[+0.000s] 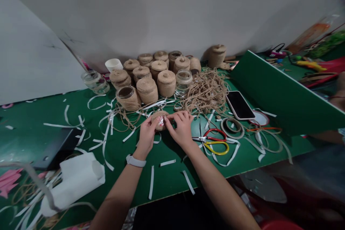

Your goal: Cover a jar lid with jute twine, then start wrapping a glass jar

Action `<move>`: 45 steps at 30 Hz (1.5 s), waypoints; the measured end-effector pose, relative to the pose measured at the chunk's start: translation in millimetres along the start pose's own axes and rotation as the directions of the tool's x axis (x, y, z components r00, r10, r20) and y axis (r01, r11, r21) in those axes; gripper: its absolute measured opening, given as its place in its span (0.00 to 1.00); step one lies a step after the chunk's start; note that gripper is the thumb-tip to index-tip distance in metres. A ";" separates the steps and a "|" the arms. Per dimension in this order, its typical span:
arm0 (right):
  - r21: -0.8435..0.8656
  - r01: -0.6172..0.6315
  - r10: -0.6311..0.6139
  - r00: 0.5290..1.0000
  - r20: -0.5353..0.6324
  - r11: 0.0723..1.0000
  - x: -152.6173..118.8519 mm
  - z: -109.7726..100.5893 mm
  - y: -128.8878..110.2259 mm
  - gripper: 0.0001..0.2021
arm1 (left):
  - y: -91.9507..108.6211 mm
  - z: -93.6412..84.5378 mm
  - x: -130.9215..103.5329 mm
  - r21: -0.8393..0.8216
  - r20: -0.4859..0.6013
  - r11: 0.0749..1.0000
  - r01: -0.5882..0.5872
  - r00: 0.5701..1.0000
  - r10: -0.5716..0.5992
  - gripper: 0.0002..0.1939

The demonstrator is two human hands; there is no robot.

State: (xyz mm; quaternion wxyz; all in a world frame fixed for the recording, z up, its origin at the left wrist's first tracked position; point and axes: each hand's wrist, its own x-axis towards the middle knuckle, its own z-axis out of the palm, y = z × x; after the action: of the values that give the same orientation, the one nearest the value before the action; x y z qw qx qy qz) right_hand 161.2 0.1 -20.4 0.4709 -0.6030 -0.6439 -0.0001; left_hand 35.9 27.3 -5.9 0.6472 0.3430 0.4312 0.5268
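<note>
A small round twine-wrapped lid [159, 115] with a shiny patch on its face is between my two hands, above the green table [167, 183]. My left hand [147, 133] grips its left edge, thumb on the face. My right hand [180, 125] pinches at its right side; anything tiny between those fingertips is too small to make out. Just behind stand several twine-wrapped jars [147, 90], some lidded, and a bare glass jar [184, 81]. A tangled heap of twine [206, 91] lies to their right.
Scissors [217, 142], tape rolls [232, 127] and a phone [239, 105] lie to the right, before a green divider [285, 93]. White strips [151, 182] are scattered about. At left are a dark box [58, 147] and a white roll [81, 172]. Part of another person shows at far right.
</note>
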 end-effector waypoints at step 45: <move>-0.005 -0.015 0.015 0.999 0.029 1.000 1.5 -2.0 0.5 0.06 | 0.4 -2.7 -1.0 0.151 0.123 0.987 0.059 0.989 -0.078 0.18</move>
State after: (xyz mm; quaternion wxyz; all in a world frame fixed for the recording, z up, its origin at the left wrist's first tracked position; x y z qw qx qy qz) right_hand 163.0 0.3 -18.7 0.4602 -0.6088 -0.6462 0.0107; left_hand 33.2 26.4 -6.5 0.6642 0.4082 0.4379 0.4477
